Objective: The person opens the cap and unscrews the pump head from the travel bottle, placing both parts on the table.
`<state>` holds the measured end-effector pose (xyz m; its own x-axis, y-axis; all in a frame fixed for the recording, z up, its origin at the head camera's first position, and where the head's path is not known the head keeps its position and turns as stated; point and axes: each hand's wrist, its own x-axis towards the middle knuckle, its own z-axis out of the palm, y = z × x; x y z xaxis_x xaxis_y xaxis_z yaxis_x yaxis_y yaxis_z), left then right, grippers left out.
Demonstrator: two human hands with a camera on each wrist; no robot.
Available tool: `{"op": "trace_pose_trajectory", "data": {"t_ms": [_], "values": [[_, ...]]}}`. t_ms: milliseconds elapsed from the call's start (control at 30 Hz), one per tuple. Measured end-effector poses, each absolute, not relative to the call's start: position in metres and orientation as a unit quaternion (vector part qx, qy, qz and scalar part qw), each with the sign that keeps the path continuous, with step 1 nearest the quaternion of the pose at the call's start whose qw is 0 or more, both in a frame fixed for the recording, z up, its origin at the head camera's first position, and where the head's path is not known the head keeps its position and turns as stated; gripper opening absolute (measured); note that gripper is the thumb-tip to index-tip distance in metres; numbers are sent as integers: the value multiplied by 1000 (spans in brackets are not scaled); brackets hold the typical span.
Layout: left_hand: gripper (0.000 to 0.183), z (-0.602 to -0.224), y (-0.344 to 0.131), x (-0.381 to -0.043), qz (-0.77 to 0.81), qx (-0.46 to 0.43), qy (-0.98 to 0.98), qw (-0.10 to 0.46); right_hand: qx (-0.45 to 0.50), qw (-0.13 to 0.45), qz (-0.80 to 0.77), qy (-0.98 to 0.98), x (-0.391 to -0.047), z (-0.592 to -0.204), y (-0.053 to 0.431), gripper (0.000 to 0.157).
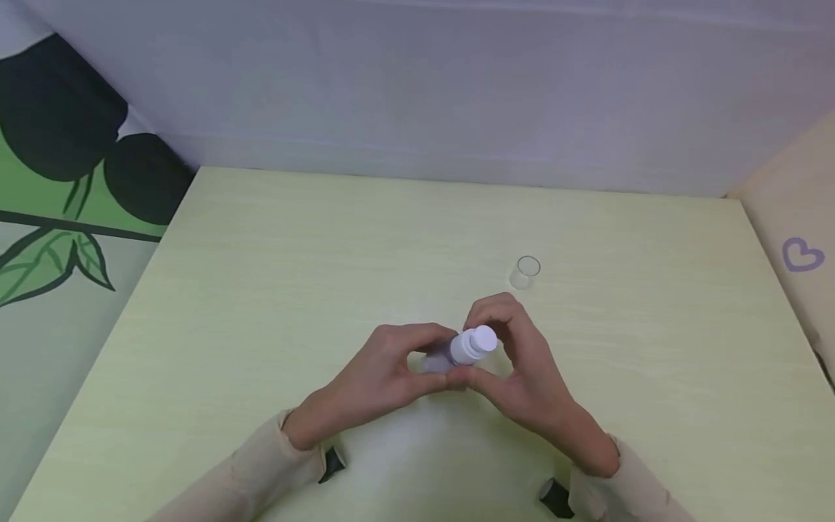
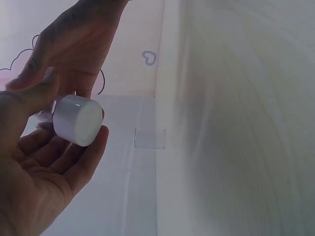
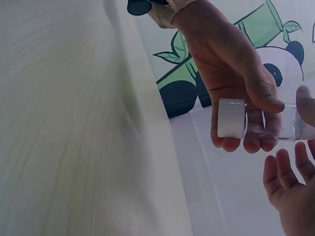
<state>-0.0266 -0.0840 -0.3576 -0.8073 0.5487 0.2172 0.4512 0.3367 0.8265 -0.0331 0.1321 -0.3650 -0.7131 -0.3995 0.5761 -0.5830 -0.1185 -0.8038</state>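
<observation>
A small clear bottle with a white stepped top (image 1: 475, 344) is held tilted above the table, between both hands. My left hand (image 1: 385, 366) grips its clear body, thumb on the near side and fingers on the far side. My right hand (image 1: 522, 362) holds it close to the white top, its thumb meeting the left thumb. In the left wrist view the bottle's white base (image 2: 78, 120) faces the camera. The right wrist view shows the see-through body (image 3: 266, 120) side on. A clear cylindrical cap (image 1: 525, 272) stands on the table just beyond the right hand.
The pale wooden table (image 1: 293, 254) meets a white cloth backdrop (image 1: 424, 87) at its far edge. A panel with painted leaves (image 1: 52, 261) borders the left side; another with a purple heart (image 1: 802, 255) borders the right. Dark wrist devices (image 1: 556, 499) sit at the sleeves.
</observation>
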Motion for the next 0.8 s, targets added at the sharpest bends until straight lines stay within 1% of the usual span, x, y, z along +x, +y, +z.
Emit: {"op": "trace_pose_trajectory", "data": {"t_ms": [100,300,467,633,800], "values": [[27,-357,-83,-25,476,292,829,29,358,60,669,-648,-32,-368,131,50],[29,-357,-82,-26,484,283,828,-16,370,37,690,-621,-35,-367,132,46],[33,-356,-84,-25,495,274,825,-16,379,20,687,-620,-32,-365,132,43],[36,-357,-86,-23,501,276,820,-4,384,8,679,-626,-28,-365,131,48],[35,-360,-88,-21,504,275,819,-1,365,-1,672,-645,-23,-365,129,61]]}}
